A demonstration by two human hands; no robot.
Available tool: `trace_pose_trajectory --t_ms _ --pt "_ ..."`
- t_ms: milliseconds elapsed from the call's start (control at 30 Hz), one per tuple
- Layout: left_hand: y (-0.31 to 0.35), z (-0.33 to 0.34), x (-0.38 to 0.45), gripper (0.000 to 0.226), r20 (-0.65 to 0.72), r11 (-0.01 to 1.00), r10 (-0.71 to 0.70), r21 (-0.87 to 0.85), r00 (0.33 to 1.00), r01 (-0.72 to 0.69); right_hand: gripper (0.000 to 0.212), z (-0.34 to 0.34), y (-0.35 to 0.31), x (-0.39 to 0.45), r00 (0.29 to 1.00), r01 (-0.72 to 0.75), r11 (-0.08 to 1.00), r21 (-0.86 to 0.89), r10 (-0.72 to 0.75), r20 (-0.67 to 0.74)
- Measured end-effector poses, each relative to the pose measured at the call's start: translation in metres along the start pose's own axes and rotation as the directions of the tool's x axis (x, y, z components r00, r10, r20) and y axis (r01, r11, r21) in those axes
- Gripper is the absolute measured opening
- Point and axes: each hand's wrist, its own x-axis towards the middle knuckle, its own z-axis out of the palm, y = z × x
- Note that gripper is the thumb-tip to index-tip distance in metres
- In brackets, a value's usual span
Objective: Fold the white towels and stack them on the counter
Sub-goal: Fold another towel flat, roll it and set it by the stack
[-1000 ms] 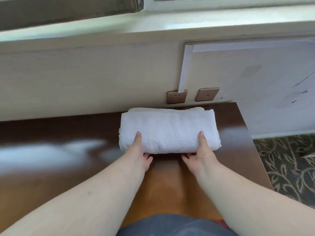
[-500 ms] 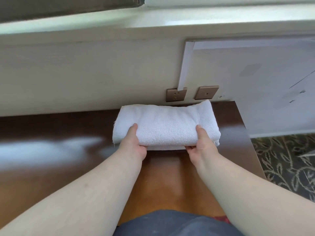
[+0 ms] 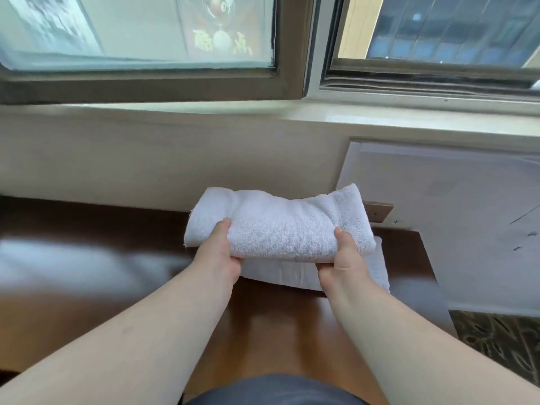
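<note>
At frame centre, the left hand and right hand are gripping the folded towel by its ends, keeping its folds together above the counter.

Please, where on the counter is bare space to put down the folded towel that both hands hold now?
The brown counter shows bare wood left of the left hand, up to the wall, and also near the person, between the forearms. Under the held towel it is crowded: another white towel lies there, close to the right hand and the counter's right edge.
</note>
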Motion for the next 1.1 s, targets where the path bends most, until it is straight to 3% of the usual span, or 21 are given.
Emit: trace_pose_trajectory --t_ms 233,467,800,1100 --pt "0.084 -0.064 -0.019 0.032 0.014 0.980 0.147 -0.135 0.989 -0.144 0.036 0.067 0.055 -0.052 0.987 -0.039 0.997 -0.059 0.048 0.157" --pt "0.193 -0.186 -0.038 0.034 -0.028 0.934 0.248 -0.259 0.968 -0.246 0.035 0.138 0.175 -0.133 0.960 -0.078 0.989 -0.127 0.109 0.258" --pt "0.359 -0.364 -0.065 0.026 -0.076 0.879 0.397 -0.256 0.915 -0.403 0.016 0.229 0.363 -0.268 0.898 -0.193 0.970 -0.151 0.236 0.372" --pt "0.451 -0.434 -0.032 0.026 -0.116 0.869 0.401 -0.267 0.909 -0.418 0.026 0.300 0.454 -0.292 0.875 -0.204 0.969 -0.142 0.245 0.417"
